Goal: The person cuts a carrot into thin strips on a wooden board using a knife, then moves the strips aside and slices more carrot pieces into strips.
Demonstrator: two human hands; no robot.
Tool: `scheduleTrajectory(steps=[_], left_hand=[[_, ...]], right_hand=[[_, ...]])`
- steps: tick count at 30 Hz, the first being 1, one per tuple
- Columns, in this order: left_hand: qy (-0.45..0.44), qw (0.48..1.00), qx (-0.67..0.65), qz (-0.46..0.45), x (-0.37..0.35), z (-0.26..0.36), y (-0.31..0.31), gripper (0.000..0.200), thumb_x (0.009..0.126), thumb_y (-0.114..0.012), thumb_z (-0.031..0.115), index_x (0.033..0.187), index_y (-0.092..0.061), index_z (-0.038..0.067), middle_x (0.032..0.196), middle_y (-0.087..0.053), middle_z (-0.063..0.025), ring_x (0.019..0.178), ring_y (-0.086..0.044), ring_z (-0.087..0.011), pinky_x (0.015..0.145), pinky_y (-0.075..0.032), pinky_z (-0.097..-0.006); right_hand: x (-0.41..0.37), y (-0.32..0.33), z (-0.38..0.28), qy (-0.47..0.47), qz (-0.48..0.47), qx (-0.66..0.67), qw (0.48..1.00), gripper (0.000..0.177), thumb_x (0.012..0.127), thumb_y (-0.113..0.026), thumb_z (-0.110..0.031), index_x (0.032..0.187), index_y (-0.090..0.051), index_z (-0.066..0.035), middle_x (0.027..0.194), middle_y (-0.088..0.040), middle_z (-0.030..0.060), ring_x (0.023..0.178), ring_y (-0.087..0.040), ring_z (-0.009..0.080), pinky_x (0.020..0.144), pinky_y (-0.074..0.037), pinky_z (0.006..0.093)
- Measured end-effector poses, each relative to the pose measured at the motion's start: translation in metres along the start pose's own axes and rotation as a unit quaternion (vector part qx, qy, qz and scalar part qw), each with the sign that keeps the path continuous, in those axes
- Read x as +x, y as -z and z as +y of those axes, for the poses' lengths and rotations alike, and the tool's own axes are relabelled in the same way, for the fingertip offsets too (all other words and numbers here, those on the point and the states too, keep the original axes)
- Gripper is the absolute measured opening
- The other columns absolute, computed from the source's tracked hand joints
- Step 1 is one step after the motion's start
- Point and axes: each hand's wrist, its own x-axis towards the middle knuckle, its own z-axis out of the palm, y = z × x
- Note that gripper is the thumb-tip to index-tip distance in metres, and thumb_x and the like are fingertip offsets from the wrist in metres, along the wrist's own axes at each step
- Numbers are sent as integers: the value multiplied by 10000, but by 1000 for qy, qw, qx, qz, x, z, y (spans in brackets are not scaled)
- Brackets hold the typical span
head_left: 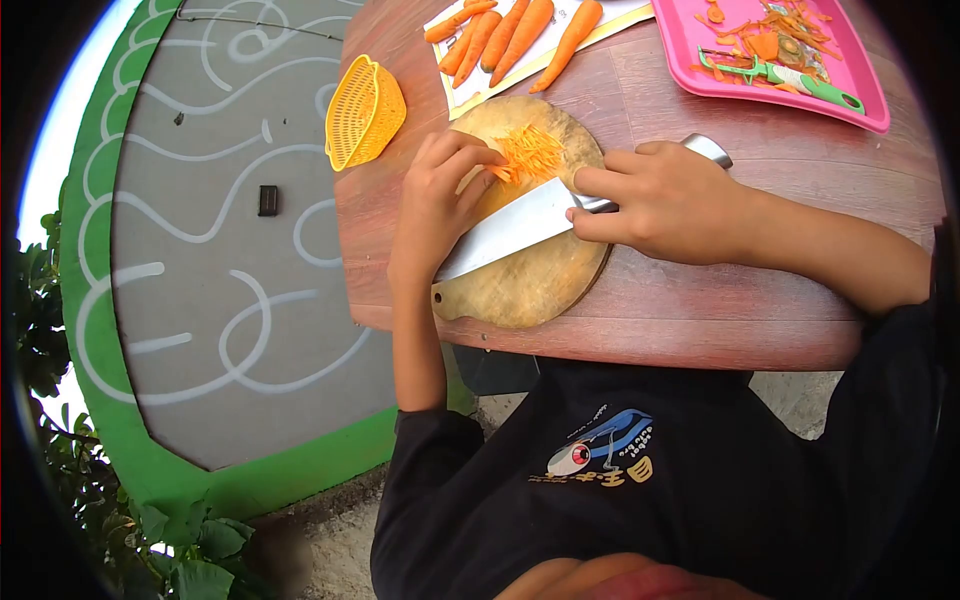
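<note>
A round wooden cutting board [540,285] lies on the reddish wooden table [700,310]. A pile of thin carrot strips [530,152] sits on its far part. My left hand [435,205] rests on the board with its fingertips curled against the carrot strips. My right hand [665,200] grips the handle of a large knife [505,230]. Its wide blade lies across the board and runs toward my left hand.
Several peeled carrots [510,35] lie on a white sheet at the table's far edge. A pink tray [690,70] at the far right holds carrot peelings and a green peeler [790,78]. A yellow basket [363,113] sits at the table's left edge.
</note>
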Motion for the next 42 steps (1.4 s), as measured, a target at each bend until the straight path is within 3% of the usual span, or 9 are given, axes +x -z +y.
scheduleTrajectory(steps=[11,20,22,28,32,37,42], left_hand=[[-26,999,29,-24,2,-3,2,195,797,-767,14,979,-717,61,971,-659,-77,953,-623,-282,850,-512,-412],[51,997,40,-30,6,6,10,179,821,-751,-6,962,-656,48,955,-637,-98,937,-639,-297,826,-516,-418],[-19,998,42,-39,4,0,8,170,832,-742,-5,981,-685,52,972,-667,-94,914,-643,-299,817,-519,-424],[-52,996,63,-16,2,-2,6,228,844,-744,30,1068,-732,69,1051,-699,-71,943,-644,-292,837,-519,-426],[-28,997,64,21,1,8,5,192,852,-746,50,1041,-738,80,1070,-693,-48,972,-644,-277,857,-507,-426],[-60,991,96,-77,-3,1,12,216,830,-794,85,1041,-752,70,1026,-685,-52,964,-655,-241,841,-520,-397],[-52,992,83,-84,-1,-2,5,165,855,-773,151,1011,-753,102,990,-682,-29,952,-640,-232,816,-479,-388]], right_hand=[[-2,1,-2,14,-2,2,1000,234,870,-665,-157,1101,-685,-126,1040,-616,46,856,-651,178,665,-544,335],[-2,-1,-3,12,3,2,1000,245,862,-668,-153,1105,-690,-132,1047,-617,47,859,-649,176,665,-536,334],[-3,-1,-3,11,6,1,1000,242,867,-663,-156,1106,-688,-134,1048,-616,44,865,-649,176,670,-535,335],[-3,-1,-3,9,7,-2,1000,240,878,-660,-163,1116,-685,-136,1044,-616,41,869,-651,176,669,-533,336],[-3,-2,-3,10,11,1,1000,241,880,-660,-159,1118,-684,-138,1038,-614,39,865,-650,177,668,-534,338],[-3,-2,-3,8,7,4,1000,246,875,-663,-155,1120,-684,-140,1031,-608,38,852,-646,177,666,-534,340],[-2,1,-4,4,-7,3,1000,244,891,-644,-161,1132,-681,-151,1055,-606,48,902,-670,191,675,-561,347]])
